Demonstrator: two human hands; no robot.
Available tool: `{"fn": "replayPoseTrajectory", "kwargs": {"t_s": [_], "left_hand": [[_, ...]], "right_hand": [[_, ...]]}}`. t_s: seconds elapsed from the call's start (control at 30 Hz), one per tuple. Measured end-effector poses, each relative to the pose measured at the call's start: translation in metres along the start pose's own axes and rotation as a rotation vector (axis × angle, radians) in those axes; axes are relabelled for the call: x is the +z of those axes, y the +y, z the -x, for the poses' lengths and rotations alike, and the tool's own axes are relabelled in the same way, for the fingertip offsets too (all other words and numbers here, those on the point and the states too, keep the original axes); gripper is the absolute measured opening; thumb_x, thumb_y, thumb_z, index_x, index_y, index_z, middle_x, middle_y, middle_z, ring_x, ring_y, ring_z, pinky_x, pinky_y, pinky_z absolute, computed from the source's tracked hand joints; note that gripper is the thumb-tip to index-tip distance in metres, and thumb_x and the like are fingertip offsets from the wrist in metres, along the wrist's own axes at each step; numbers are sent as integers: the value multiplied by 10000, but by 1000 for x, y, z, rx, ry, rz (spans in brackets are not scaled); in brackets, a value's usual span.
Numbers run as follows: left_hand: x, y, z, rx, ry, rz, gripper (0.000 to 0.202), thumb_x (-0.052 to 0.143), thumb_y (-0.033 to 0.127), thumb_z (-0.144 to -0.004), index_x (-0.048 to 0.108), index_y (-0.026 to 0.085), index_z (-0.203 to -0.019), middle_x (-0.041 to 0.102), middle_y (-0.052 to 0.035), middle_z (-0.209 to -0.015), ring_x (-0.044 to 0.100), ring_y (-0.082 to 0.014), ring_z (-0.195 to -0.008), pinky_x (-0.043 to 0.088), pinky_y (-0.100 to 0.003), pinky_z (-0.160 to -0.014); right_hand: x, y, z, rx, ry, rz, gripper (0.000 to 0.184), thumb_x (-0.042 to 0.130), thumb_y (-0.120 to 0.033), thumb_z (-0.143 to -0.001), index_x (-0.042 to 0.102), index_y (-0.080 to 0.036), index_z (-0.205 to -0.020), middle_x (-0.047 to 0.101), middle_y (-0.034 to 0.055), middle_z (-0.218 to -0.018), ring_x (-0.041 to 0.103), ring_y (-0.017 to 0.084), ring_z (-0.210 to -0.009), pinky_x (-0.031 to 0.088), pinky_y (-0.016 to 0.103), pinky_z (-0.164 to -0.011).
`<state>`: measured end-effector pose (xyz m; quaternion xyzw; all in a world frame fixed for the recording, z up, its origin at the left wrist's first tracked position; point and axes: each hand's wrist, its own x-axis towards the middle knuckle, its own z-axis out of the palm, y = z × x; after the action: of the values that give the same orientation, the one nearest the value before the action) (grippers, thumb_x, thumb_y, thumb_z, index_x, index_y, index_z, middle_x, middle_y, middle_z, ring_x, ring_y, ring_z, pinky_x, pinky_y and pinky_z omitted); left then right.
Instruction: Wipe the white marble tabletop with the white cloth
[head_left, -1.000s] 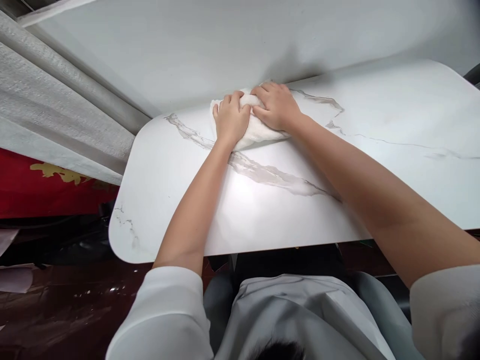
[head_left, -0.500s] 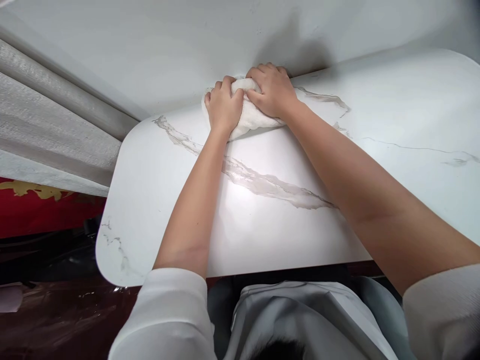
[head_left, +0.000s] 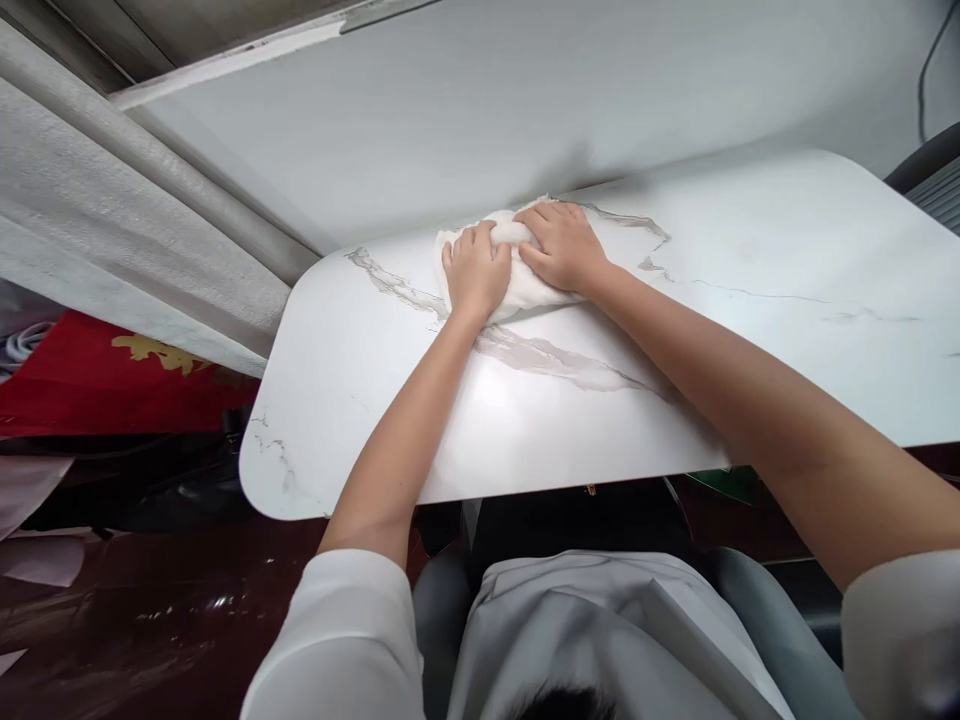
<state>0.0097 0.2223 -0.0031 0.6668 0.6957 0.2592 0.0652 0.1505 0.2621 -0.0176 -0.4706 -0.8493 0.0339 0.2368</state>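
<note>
A white cloth (head_left: 529,290), bunched and folded, lies on the far part of a white marble-patterned table (head_left: 330,400), close to the wall. My left hand (head_left: 478,268) presses down on the cloth's left end, its fingers curled over the top and the thumb along the near side. Over the right part, my right hand (head_left: 564,242) grips the same cloth with bent fingers, the thumb pointing left. Both palms hide much of the cloth. Each arm is stretched out across the tabletop.
A pale wall (head_left: 525,110) runs along the table's back edge. A light curtain (head_left: 150,200) hangs at the left, with a red cloth with a gold pattern (head_left: 97,385) below it. At the far right stands a dark, ribbed object (head_left: 937,180).
The view has tilted up, showing more wall and the far right. Both hands have come slightly nearer to me with the cloth, still holding it.
</note>
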Motion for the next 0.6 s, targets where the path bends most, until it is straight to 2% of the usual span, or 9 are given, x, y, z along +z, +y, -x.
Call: {"fn": "replayPoseTrajectory", "kwargs": {"t_s": [0.23,0.4,0.6], "left_hand": [[-13,14,59,52,-57,-21,460,391,211,-925,531,243,-1362,562,-68,-1417,453,-208,-1370,164,-444,-1247],[-24,25,108,54,-74,-24,461,378,199,-937,508,207,-1379,540,-86,-1437,423,-209,-1396,136,-477,-1257],[-34,38,160,120,-130,-18,465,353,206,-957,472,173,-1405,503,-113,-1469,369,-217,-1440,103,-534,-1255]], "right_hand": [[-21,-24,57,8,-18,-4,457,346,-267,-895,559,-147,-1280,576,143,-1318,463,323,-1255,269,540,-1114],[-38,-46,103,-21,-26,16,468,330,-277,-915,559,-129,-1295,574,144,-1322,468,305,-1256,258,519,-1133],[-58,-65,159,-32,3,55,449,326,-295,-934,544,-148,-1298,582,146,-1303,482,306,-1243,272,523,-1131]]}}
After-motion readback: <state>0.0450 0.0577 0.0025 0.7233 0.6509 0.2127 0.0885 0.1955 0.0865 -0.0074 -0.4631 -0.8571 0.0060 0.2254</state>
